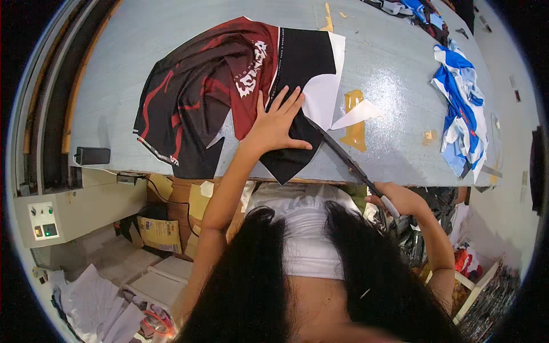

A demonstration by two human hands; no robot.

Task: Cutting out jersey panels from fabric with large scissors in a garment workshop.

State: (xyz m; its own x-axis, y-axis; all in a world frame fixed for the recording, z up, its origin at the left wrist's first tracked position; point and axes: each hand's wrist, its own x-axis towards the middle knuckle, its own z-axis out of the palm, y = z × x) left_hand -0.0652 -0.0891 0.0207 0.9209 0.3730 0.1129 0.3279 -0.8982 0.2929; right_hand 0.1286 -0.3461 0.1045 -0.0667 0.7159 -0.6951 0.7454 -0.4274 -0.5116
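Fingers spread, my left hand lies flat on a black fabric panel with a white edge and a curved cutout. Beside it spreads a dark red and black printed garment piece with white lettering, creased along its middle. My right hand, beyond the table's near edge, is closed round a long, thin, dark tool with a pale end. The tool slants up to the left, its far tip at the black panel's right edge; I cannot tell its exact kind. A white pointed scrap lies right of the panel.
The grey table has brown tape patches. Blue and white garments lie at its right, more cloth at the far right. A small black box stands at the left edge, above a control panel with a cord.
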